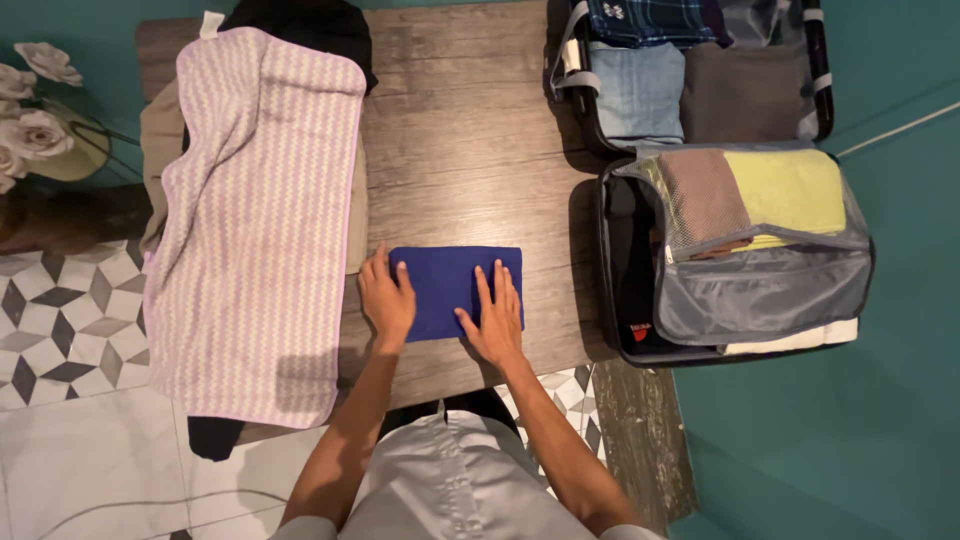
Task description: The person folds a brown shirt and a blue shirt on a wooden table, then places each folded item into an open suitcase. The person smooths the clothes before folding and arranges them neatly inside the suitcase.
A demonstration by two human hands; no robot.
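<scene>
Dark wooden table (460, 130) against teal walls, seen from above. At its near edge, folded blue cloth (455, 290), lying flat as a neat rectangle. Left hand (386, 298) resting palm down on the cloth's left edge, fingers together and pointing away. Right hand (493, 318) pressed flat on the cloth's right half, fingers spread slightly; neither hand gripping anything. Below the hands, bare forearms and a pale grey shirt (450, 480).

Just left of the cloth, pink-and-white zigzag towel (255, 220) draped lengthwise over a pile of clothes, hanging past the near table edge. Peeking from under the towel, beige garment (158, 140) and black garment (310, 25).

On the right, open suitcase (612, 260) hanging partly over the table's edge. Nearer half covered by a grey mesh flap (760, 290), with brown towel (705, 195) and yellow towel (790, 190) showing through. Farther half packed with folded light-blue jeans (638, 90), grey-brown cloth (745, 90) and plaid fabric (650, 20).

At far left, pale artificial roses (35, 100). Underneath, patterned grey-and-white floor tiles (70, 320).
</scene>
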